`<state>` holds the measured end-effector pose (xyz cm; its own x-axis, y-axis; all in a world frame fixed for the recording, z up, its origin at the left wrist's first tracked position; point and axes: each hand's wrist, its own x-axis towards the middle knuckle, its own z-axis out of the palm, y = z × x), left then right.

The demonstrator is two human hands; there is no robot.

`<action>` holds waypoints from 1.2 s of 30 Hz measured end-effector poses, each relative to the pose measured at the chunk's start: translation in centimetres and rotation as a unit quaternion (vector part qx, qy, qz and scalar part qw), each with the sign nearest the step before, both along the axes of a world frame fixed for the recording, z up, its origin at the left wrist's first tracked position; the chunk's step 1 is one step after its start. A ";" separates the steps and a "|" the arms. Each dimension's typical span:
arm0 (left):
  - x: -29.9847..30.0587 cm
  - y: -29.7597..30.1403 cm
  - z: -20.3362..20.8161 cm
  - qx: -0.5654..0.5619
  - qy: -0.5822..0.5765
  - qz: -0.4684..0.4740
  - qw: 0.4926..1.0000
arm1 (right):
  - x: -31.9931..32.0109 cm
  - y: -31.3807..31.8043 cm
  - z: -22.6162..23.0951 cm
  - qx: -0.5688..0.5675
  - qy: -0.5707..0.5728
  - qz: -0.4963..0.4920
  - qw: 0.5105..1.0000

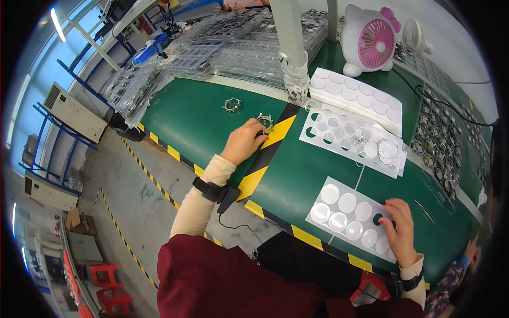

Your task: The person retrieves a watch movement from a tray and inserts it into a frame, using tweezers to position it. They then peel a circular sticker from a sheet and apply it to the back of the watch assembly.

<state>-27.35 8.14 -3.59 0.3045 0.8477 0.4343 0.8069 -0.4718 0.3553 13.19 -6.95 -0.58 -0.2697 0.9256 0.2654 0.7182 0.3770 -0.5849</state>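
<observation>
1. Nearest, right hand (pixel 400 228): fingers loosely curved, thumb and forefinger apart, at the right edge of a translucent sheet of round white discs (pixel 351 218).
2. Left hand (pixel 245 140): thumb and fingers pinching a round silver metal watch case (pixel 264 120), near yellow-and-black striped tape (pixel 279 132) on the green tabletop (pixel 207 127).
3. White perforated sheet (pixel 338 133), loose discs upon it.
4. Second round silver metal case (pixel 232 105), apart, farther left.
5. White-and-pink cat-shaped fan (pixel 376 45).
</observation>
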 end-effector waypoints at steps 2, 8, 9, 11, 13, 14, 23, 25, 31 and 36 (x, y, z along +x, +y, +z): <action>-1.6 0.7 -0.4 -0.055 -0.020 -0.051 0.997 | 0.1 0.0 0.2 0.021 0.011 -0.006 1.000; -2.5 0.5 0.0 -0.325 -0.237 -0.026 0.915 | 1.1 0.1 -0.7 0.064 0.063 -0.056 0.994; -2.4 0.3 0.0 -0.320 -0.249 -0.042 0.913 | 1.1 0.1 -0.9 0.060 0.067 -0.057 0.994; -2.2 -0.1 -0.1 -0.317 -0.258 -0.056 0.911 | 1.3 0.2 -1.0 0.069 0.070 -0.054 0.994; -1.7 -0.6 -0.1 -0.310 -0.266 -0.063 0.911 | 1.4 0.2 -1.1 0.071 0.072 -0.054 0.993; -1.4 -0.8 -0.2 -0.306 -0.270 -0.067 0.910 | 1.4 0.2 -1.1 0.069 0.075 -0.056 0.993; 1.4 -3.0 0.6 -0.126 -0.186 -0.113 0.968 | 1.5 0.2 -1.3 0.061 0.093 -0.067 0.991; 2.3 -3.5 0.8 -0.061 -0.149 -0.127 0.979 | 1.6 0.1 -1.3 0.060 0.097 -0.069 0.991; 6.0 -5.4 1.3 0.022 0.035 -0.137 0.990 | 1.9 0.1 -1.7 0.048 0.108 -0.076 0.990; 8.0 -5.8 1.1 0.002 0.063 -0.174 0.983 | 1.8 0.1 -1.6 0.048 0.098 -0.060 0.992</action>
